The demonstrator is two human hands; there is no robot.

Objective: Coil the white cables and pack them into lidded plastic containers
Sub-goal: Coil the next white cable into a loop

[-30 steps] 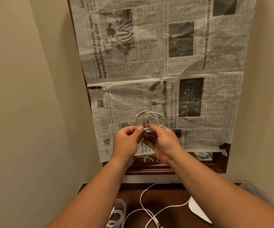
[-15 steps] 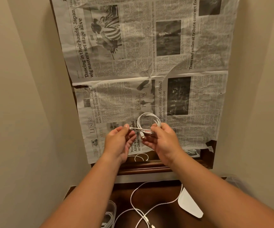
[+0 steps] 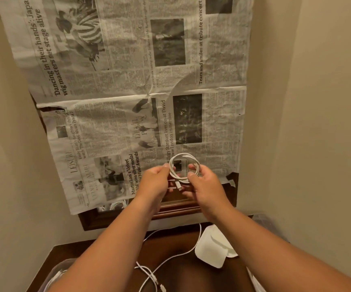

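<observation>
Thin white coiled cable (image 3: 184, 167) pinched at 9 o'clock by left hand (image 3: 155, 183), gripped at 3 by right hand (image 3: 207, 187) — stretched tail now drawn in; coil seemingly near ready for packing.

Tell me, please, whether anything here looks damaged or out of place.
The newspaper covering the wooden frame is torn at its left edge and lower right corner, showing dark wood. A loose cable sprawls uncoiled on the table. The coiled cable, held by the left hand and right hand, looks tidy.
</observation>
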